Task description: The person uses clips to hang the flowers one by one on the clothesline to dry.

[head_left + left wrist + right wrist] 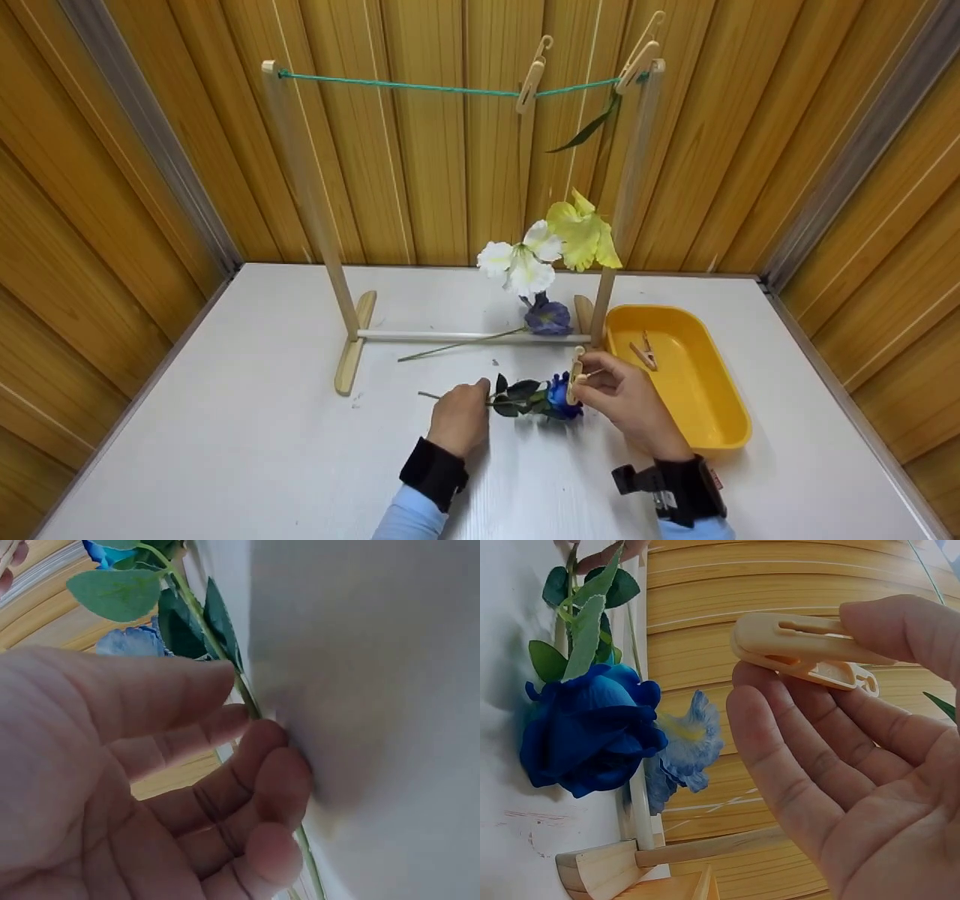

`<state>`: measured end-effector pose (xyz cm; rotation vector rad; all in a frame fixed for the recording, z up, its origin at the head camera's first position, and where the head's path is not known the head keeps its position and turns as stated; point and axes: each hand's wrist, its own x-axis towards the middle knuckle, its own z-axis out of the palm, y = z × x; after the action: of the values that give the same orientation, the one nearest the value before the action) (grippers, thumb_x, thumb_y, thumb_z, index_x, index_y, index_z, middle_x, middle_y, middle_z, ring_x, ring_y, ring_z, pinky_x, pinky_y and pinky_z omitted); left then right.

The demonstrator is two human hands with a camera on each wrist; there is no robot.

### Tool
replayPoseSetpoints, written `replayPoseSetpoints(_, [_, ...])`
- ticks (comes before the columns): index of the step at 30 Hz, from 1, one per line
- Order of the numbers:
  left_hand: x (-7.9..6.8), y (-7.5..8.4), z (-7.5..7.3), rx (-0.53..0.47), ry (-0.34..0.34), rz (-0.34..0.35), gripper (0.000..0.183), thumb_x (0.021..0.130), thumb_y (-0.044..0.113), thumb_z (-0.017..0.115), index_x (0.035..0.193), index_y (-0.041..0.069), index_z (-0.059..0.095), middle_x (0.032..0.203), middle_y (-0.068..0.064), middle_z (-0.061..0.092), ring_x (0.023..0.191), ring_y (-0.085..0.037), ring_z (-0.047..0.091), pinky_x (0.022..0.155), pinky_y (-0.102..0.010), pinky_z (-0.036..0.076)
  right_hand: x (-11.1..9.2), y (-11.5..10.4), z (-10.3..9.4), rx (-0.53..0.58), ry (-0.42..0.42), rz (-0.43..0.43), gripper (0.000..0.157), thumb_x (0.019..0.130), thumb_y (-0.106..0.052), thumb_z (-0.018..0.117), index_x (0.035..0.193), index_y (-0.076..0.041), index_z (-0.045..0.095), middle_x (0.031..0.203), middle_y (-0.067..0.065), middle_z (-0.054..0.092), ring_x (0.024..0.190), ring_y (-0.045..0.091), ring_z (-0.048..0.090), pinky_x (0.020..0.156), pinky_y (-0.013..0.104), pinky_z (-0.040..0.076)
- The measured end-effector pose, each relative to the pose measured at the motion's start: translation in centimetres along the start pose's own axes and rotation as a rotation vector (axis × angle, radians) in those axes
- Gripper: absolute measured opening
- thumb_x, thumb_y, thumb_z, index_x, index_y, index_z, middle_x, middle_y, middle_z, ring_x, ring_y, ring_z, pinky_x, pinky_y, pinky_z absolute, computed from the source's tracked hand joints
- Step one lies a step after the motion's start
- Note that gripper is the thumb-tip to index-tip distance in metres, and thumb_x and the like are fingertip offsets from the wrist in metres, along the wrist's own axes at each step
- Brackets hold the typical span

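Note:
My left hand [459,418] pinches the green stem [247,696] of a blue rose [559,391], which lies low over the white table with its bloom to the right. In the right wrist view the dark blue bloom [592,735] and its leaves show up close. Between thumb and fingers, my right hand [630,401] holds a beige hooked clothespin [802,645], just above the rose's head in the head view. Behind the rose, a purple-blue flower [549,318] on a long stem lies across the rack's lower bar [450,337].
A teal line [405,85] spans the wooden rack's posts. On its right half, two clothespins [530,86] grip stems; a white flower [525,259] and a yellow flower [581,231] hang head down. Right of the rack, a yellow tray [731,409] contains a clothespin [645,354].

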<state>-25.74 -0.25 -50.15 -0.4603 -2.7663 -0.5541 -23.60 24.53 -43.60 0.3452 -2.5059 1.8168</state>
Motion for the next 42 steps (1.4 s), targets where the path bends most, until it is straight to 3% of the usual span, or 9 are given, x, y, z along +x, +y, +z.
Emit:
replayPoseSetpoints(16, [0.07,0.33,0.0,0.024,0.018,-0.024,0.021,0.074,-0.01,0.071,0.078,0.006,0.057,0.069,-0.016,0.068,0.063,-0.035,0.068,0.052,-0.046,0.054,0.0,0.1,0.06,-0.016,-0.026,-0.024,0.039,0.092,-0.005,0.076,0.126,0.009,0.061,0.106,0.019,0.071,0.092,0.018,0.071,0.082,0.023,0.057])
replayPoseSetpoints(26, [-0.07,0.01,0.11,0.03,0.061,0.051,0.024,0.073,-0.011,0.069,0.074,0.01,0.056,0.066,-0.013,0.063,0.063,-0.032,0.064,0.05,-0.043,0.05,-0.01,0.16,0.03,-0.019,-0.033,-0.019,0.039,0.093,-0.006,0.075,0.127,0.008,0.061,0.108,0.018,0.071,0.094,0.021,0.07,0.083,0.022,0.057])
replayPoseSetpoints(33, [-0.07,0.01,-0.27,0.048,-0.006,0.064,0.022,0.084,-0.008,0.07,0.075,0.011,0.062,0.067,-0.009,0.063,0.065,-0.026,0.063,0.052,-0.039,0.051,-0.02,0.38,0.11,-0.041,-0.019,-0.01,0.04,0.092,-0.007,0.076,0.127,0.007,0.062,0.106,0.015,0.073,0.095,0.022,0.071,0.082,0.023,0.057])
replayPoseSetpoints(42, [-0.01,-0.05,-0.35,0.06,-0.076,0.04,0.021,0.083,-0.008,0.071,0.077,0.011,0.065,0.072,-0.008,0.067,0.069,-0.026,0.067,0.054,-0.039,0.054,0.07,0.32,0.2,-0.05,-0.014,-0.002,0.038,0.092,-0.007,0.076,0.125,0.006,0.063,0.102,0.014,0.073,0.092,0.02,0.071,0.081,0.024,0.057])
